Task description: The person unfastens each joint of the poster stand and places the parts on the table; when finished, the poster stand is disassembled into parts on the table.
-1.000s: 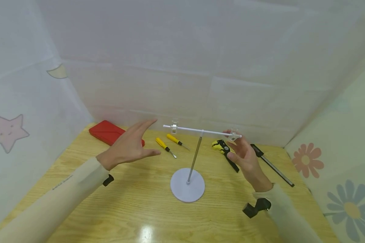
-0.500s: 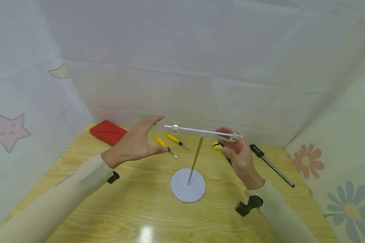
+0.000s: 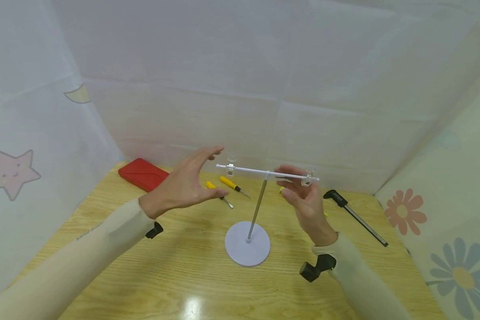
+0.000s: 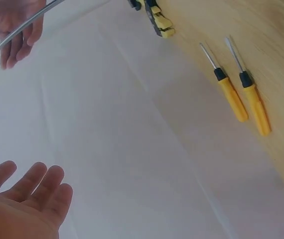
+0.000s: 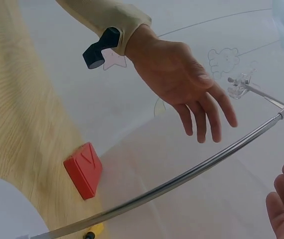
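A small T-shaped stand has a white round base (image 3: 240, 255), a thin metal pole (image 3: 258, 204) and a white crossbar (image 3: 250, 170). Clear plastic clips sit near both ends, the left clip (image 3: 230, 168) and the right clip (image 3: 308, 179). My left hand (image 3: 180, 186) hovers just left of the bar's left end, thumb and fingers spread apart, holding nothing. Beside the right clip is my right hand (image 3: 310, 213), its fingers behind the bar and its thumb in front; whether it touches the bar cannot be told. In the left wrist view its fingers hang loosely behind the bar.
A red case (image 3: 142, 172) lies at the back left. Two yellow-handled screwdrivers, one nearer (image 3: 212, 185) and one farther (image 3: 229, 182), lie behind the stand. Yellow-and-black pliers (image 4: 159, 22) are mostly hidden by my right hand in the head view. A caliper (image 3: 364, 223) lies right.
My left hand has moved right, closer to the bar's left end. My right hand has shifted left along the bar, covering most of the pliers. The stand stays in place.
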Motion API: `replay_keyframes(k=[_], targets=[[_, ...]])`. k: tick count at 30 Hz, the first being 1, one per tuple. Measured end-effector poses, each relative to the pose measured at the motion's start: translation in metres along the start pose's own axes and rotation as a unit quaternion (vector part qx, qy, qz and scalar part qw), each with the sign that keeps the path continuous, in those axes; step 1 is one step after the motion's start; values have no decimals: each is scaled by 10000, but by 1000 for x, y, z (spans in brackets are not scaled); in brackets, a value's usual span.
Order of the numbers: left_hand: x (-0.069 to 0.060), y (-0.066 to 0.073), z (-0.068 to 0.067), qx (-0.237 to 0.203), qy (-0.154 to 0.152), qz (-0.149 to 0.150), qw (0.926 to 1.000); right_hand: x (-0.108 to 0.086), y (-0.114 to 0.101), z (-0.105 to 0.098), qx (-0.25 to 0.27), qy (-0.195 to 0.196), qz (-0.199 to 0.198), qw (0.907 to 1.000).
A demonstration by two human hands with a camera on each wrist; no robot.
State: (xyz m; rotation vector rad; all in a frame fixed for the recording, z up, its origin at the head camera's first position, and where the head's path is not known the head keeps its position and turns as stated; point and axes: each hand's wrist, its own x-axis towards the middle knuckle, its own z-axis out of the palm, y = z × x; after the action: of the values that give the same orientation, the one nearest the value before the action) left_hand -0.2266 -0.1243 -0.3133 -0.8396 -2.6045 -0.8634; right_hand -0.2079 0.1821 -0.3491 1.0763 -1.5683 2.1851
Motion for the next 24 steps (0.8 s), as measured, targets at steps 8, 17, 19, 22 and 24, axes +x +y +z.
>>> replay_keyframes(k=[8,17,19,22,24], targets=[[11,16,-5,-467,148,279,9984,4,7,4,817,-133,165,9964],[25,37,-14,-532,46,526,9972,7,12,14,792,-222,458,9956],[29,41,-16,-445,69,631,9970,7,11,17,697,-227,602,9955],[35,49,-17,-259,118,800,9964,7,10,21,626,-219,743,9950],[39,54,-18,-110,152,973,9951,6,10,23,571,-197,782,9951]])
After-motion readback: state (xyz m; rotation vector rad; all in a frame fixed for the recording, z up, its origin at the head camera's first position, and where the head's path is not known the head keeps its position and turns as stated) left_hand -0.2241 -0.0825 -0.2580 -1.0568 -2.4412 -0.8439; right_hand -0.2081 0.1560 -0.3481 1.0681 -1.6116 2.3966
